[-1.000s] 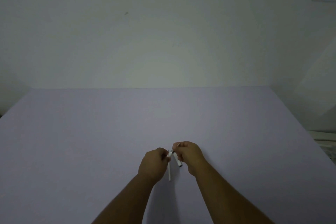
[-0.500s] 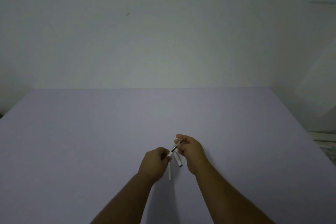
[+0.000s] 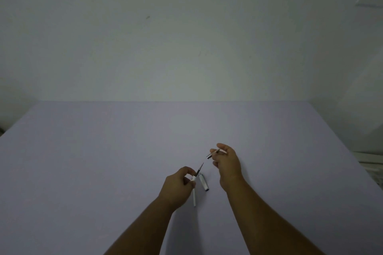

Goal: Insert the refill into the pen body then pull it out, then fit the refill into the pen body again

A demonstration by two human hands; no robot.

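Overall light: dim and flat — a grey-green cast is laid over the wall (image 3: 186,37).
Brightest zone: a soft patch is seen low on the wall, centre; the corners are darkened.
Table (image 3: 103,151): lit evenly in muted lavender, with no glare.
Shadows: a faint, soft shadow is cast on the table between the forearms, beneath the left hand (image 3: 178,186).
Sharpness: the small pen parts are rendered softly — fine detail is lost.
Edges: the table's sides are splayed by wide-angle distortion.
Noise: slight smearing is noted in the dark areas.
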